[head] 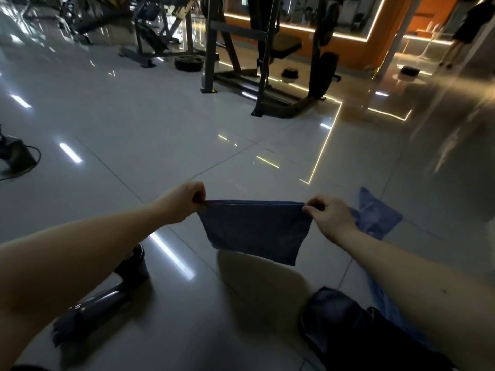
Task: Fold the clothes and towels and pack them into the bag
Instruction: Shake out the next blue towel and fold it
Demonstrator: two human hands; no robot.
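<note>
Head view: the left grip (184, 201) and the right grip (330, 218) each pinch a top corner of a dark blue towel (255, 231), fingers curled on the cloth. They hold it stretched in the air above the tiled floor (160, 129). A lighter blue cloth (380, 216) lies on the floor beside the right grip, and a weight machine (267, 76) stands well behind

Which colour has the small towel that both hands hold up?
Dark blue, plain with no pattern; the towel shows best in the head view, the only one.
</note>
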